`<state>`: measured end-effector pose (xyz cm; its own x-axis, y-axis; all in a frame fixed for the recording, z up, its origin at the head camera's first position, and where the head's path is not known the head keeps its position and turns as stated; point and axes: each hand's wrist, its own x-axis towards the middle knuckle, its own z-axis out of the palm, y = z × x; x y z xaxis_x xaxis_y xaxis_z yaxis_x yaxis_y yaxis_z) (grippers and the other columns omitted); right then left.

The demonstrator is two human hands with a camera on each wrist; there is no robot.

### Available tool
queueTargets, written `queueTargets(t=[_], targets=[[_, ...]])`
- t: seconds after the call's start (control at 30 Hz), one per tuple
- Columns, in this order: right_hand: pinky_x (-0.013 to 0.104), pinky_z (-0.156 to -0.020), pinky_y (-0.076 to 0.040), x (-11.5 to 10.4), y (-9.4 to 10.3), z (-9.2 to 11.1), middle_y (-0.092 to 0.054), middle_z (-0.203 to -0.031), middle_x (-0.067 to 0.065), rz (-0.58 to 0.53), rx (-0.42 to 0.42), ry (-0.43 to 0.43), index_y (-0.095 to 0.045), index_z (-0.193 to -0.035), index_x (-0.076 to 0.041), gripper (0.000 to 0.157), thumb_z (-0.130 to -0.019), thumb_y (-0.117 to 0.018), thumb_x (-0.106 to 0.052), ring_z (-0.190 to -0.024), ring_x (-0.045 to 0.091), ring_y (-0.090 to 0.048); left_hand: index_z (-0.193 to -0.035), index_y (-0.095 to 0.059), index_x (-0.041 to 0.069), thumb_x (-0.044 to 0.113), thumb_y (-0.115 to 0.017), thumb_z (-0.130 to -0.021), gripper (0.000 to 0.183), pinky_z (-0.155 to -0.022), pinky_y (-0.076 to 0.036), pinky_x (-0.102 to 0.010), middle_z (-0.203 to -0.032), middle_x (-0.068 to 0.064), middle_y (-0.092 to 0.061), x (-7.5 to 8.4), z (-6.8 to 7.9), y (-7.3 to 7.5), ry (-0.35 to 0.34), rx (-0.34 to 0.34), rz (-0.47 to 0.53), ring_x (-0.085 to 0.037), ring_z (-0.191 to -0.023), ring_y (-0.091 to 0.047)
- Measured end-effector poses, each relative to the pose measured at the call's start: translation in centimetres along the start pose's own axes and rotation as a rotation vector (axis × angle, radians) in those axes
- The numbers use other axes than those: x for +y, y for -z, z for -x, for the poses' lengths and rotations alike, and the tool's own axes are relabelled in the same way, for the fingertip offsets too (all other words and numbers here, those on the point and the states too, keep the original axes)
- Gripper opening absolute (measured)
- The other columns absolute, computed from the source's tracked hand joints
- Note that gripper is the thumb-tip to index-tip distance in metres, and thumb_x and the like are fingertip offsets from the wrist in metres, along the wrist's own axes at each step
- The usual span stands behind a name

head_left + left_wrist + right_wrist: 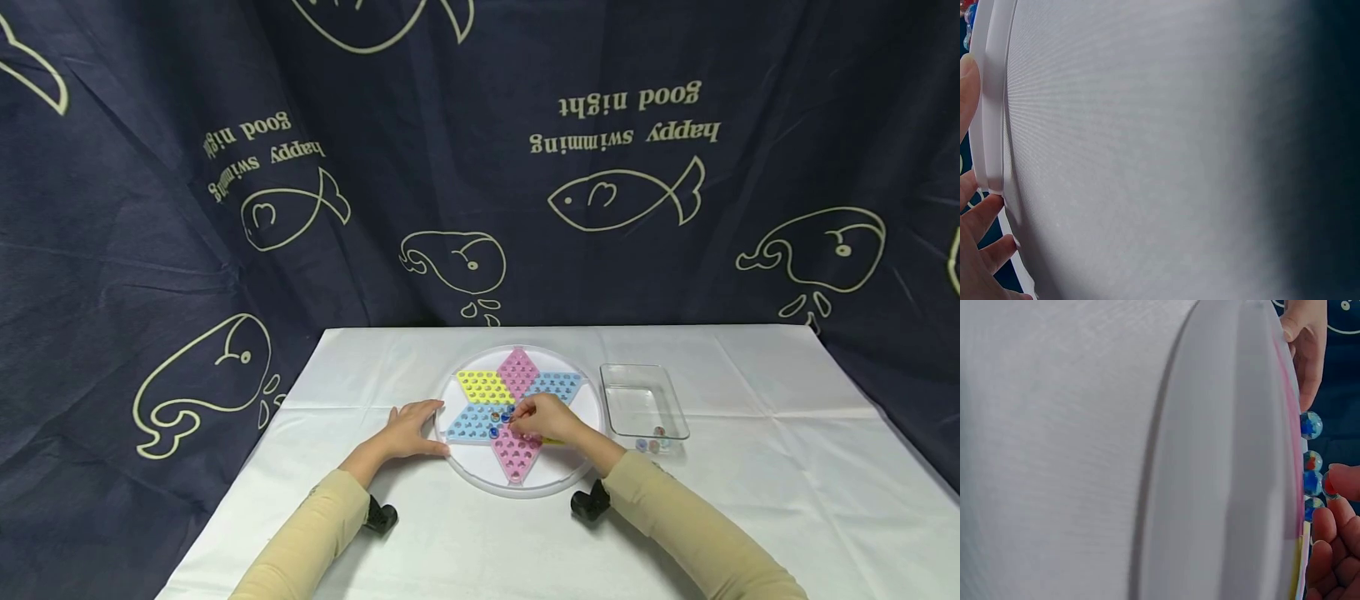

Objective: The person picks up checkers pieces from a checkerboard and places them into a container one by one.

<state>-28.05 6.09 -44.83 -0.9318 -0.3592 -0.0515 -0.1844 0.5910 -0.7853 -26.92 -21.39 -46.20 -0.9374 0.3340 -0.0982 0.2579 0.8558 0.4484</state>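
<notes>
A round white Chinese checkers board [472, 482] with a pink, yellow and blue star lies on the table. My left hand [407, 429] rests at its left rim, thumb and fingers spread along the edge. Over the middle of the star, my right hand [546, 417] pinches a glass marble [1330, 485] with red in it between thumb and fingertips. Several marbles sit on the board close by, among them a blue marble [494, 432] near the pink point and a reddish one [495, 417]. The right fingers hide part of the star.
Right of the board stands a clear glass dish [630, 404] with a few marbles [654, 446] in its near right corner. A white cloth [757, 467] covers the table. Behind it hangs a dark blue curtain [450, 150] with fish drawings.
</notes>
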Motion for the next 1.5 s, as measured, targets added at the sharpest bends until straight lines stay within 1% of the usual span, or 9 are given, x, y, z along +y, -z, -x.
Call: queueTargets(t=[0.17,0.33,0.47,0.57,0.7,0.9,1.0,1.23,1.5], targets=[[0.019,-0.052,-0.039,-0.1,0.4,-0.1,-0.058,-0.07,-0.001,-0.035,-0.013,-0.022,-0.064,-0.074,-0.009,0.009,-0.076,-0.072,-0.014,-0.062,0.011,-0.047,-0.139,-0.037,0.01,0.05,-0.075,-0.068,0.09,-0.106,-0.004,-0.066,-0.144,-0.013,-0.036,0.1,0.0,0.0,-0.002,0.001,0.004,-0.036,-0.133,-0.026],[0.02,-0.059,-0.043,-0.1,1.0,-0.5,-0.06,-0.073,0.0,-0.025,0.009,-0.057,-0.066,-0.077,-0.008,0.008,-0.076,-0.072,-0.014,-0.066,0.012,-0.049,-0.139,-0.037,0.01,0.05,-0.074,-0.068,0.09,-0.106,-0.004,-0.066,-0.144,-0.013,-0.036,0.1,0.0,0.0,0.001,-0.001,0.003,-0.036,-0.134,-0.025],[0.02,-0.06,-0.042,-0.2,1.7,-0.5,-0.059,-0.073,0.0,-0.005,0.024,-0.047,-0.066,-0.078,-0.008,0.008,-0.076,-0.071,-0.014,-0.067,0.012,-0.049,-0.139,-0.037,0.01,0.05,-0.075,-0.067,0.091,-0.106,-0.004,-0.066,-0.144,-0.013,-0.036,0.0,0.0,-0.1,0.0,0.002,0.0,-0.036,-0.133,-0.026],[0.021,-0.058,-0.041,-0.2,2.2,-0.4,-0.058,-0.075,0.001,-0.023,0.036,-0.039,-0.066,-0.079,-0.007,0.007,-0.077,-0.07,-0.013,-0.067,0.013,-0.048,-0.139,-0.037,0.01,0.05,-0.075,-0.067,0.091,-0.105,-0.005,-0.066,-0.144,-0.013,-0.036,0.0,0.0,-0.1,-0.004,0.005,0.003,-0.036,-0.133,-0.026],[0.021,-0.056,-0.04,-0.1,3.1,-0.5,-0.059,-0.074,0.003,-0.028,0.054,-0.004,-0.067,-0.08,-0.005,0.008,-0.077,-0.069,-0.012,-0.065,0.012,-0.047,-0.139,-0.037,0.01,0.05,-0.075,-0.067,0.091,-0.105,-0.004,-0.066,-0.144,-0.013,-0.036,-0.1,0.0,-0.1,-0.005,0.006,0.008,-0.036,-0.133,-0.026],[0.02,-0.054,-0.041,0.2,4.2,-0.5,-0.059,-0.073,0.002,0.012,0.081,0.008,-0.067,-0.083,-0.004,0.012,-0.078,-0.069,-0.015,-0.064,0.011,-0.047,-0.139,-0.037,0.01,0.05,-0.075,-0.067,0.091,-0.105,-0.005,-0.067,-0.144,-0.013,-0.036,-0.1,0.0,-0.2,-0.005,0.013,0.008,-0.037,-0.133,-0.026],[0.022,-0.055,-0.041,0.4,4.9,-0.3,-0.059,-0.075,0.002,0.022,0.091,0.005,-0.067,-0.085,-0.003,0.015,-0.079,-0.069,-0.016,-0.065,0.013,-0.048,-0.139,-0.037,0.01,0.05,-0.075,-0.067,0.091,-0.105,-0.004,-0.066,-0.144,-0.013,-0.036,-0.2,0.0,-0.3,-0.006,0.013,0.01,-0.036,-0.133,-0.026],[0.023,-0.057,-0.042,1.1,7.1,0.0,-0.06,-0.079,0.004,-0.008,0.095,-0.018,-0.066,-0.09,-0.002,0.019,-0.082,-0.067,-0.019,-0.068,0.014,-0.049,-0.139,-0.037,0.01,0.05,-0.075,-0.067,0.091,-0.105,-0.004,-0.067,-0.144,-0.013,-0.036,-0.1,0.1,-0.3,-0.004,0.013,0.019,-0.037,-0.133,-0.026],[0.027,-0.064,-0.045,2.4,9.9,0.9,-0.062,-0.084,0.006,0.015,0.127,-0.014,-0.065,-0.095,-0.001,0.023,-0.083,-0.065,-0.021,-0.074,0.017,-0.052,-0.139,-0.037,0.01,0.051,-0.075,-0.066,0.091,-0.105,-0.005,-0.067,-0.144,-0.013,-0.036,0.0,0.2,-0.1,-0.004,0.011,0.009,-0.037,-0.133,-0.026]])
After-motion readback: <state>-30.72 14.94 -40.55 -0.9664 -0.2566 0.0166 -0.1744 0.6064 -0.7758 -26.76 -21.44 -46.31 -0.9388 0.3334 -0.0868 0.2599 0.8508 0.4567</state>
